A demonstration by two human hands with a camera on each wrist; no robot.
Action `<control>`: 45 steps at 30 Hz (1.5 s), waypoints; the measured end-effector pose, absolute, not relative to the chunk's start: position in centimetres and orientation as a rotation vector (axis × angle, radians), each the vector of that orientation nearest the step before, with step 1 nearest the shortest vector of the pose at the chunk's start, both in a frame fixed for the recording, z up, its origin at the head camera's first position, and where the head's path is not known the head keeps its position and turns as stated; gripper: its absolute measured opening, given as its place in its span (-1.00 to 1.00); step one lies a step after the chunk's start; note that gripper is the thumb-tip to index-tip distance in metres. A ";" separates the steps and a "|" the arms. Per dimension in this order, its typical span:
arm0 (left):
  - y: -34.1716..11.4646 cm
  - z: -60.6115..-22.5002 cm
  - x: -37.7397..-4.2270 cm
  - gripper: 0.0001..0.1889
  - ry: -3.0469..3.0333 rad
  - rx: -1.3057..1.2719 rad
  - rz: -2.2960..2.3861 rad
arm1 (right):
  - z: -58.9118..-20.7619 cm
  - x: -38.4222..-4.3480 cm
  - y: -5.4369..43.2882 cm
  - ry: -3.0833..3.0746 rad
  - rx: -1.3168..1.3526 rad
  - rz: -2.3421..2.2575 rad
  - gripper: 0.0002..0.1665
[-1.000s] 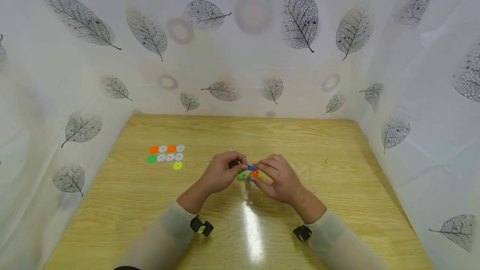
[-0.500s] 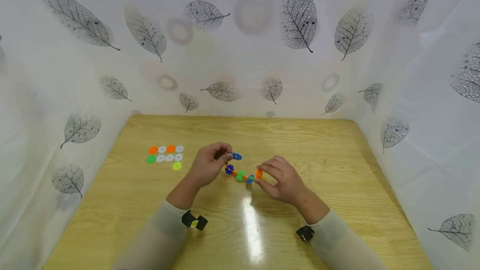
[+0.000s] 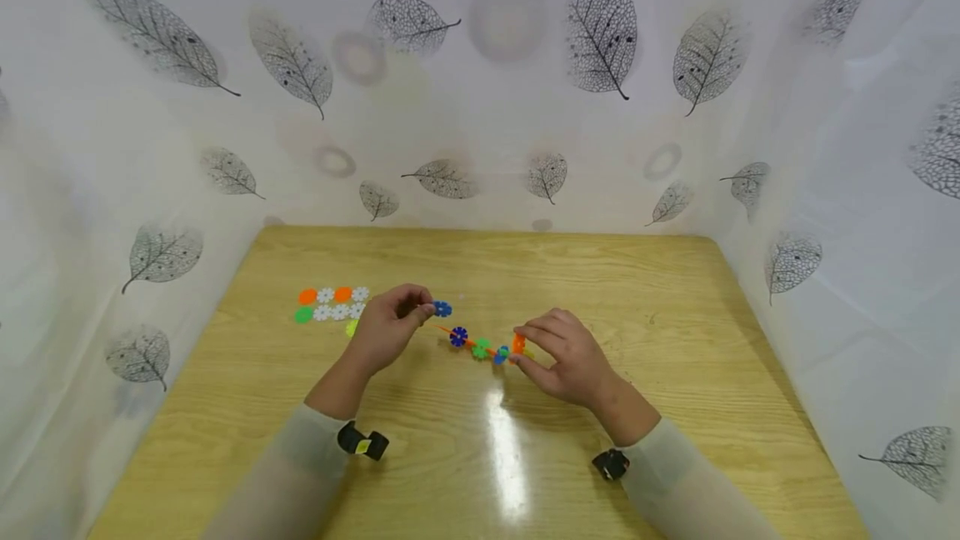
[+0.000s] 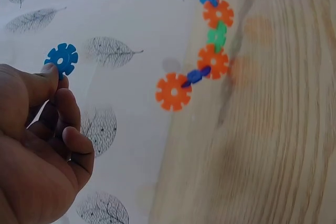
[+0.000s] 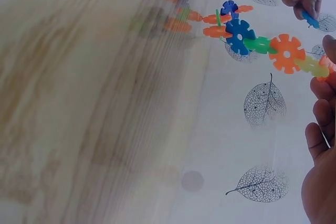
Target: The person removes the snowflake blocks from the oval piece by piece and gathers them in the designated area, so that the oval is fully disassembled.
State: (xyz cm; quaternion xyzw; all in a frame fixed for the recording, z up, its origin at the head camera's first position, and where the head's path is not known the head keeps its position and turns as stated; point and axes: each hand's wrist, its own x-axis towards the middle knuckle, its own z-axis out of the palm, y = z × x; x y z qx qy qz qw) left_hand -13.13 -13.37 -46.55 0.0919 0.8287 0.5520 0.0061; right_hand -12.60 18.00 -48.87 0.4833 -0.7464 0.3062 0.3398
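My left hand pinches a single blue notched snowflake disc between thumb and index finger, the other fingers curled below it in the left wrist view. The disc is held up beyond the left end of a chain of interlocked snowflake discs, apart from it. Orange, green, blue and yellow discs slot together edge to edge in this chain. At its right end my right hand pinches the chain between thumb and fingers. From the right wrist, a yellow-green disc and an orange disc show beside the fingertips.
Loose discs lie in rows at the table's left: orange ones, white ones and a green one. A yellow disc is partly behind the left hand. Leaf-patterned cloth walls in the wooden table.
My left hand has drawn left from beside the right hand, carrying the blue disc away from the chain. The chain's left part has come into view. The right hand stays nearly in place.
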 end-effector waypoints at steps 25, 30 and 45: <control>-19.8 -49.2 -13.7 -0.80 2.714 0.089 1.598 | -48.6 -12.4 18.0 -1.937 1.252 0.771 -0.58; -21.1 -49.7 -13.8 -0.76 2.742 0.071 1.566 | -48.6 -12.5 18.1 -1.931 1.257 0.770 -0.57; -24.3 -50.6 -13.6 -0.73 2.815 -0.073 1.472 | -48.8 -12.7 18.0 -1.905 1.269 0.808 -0.59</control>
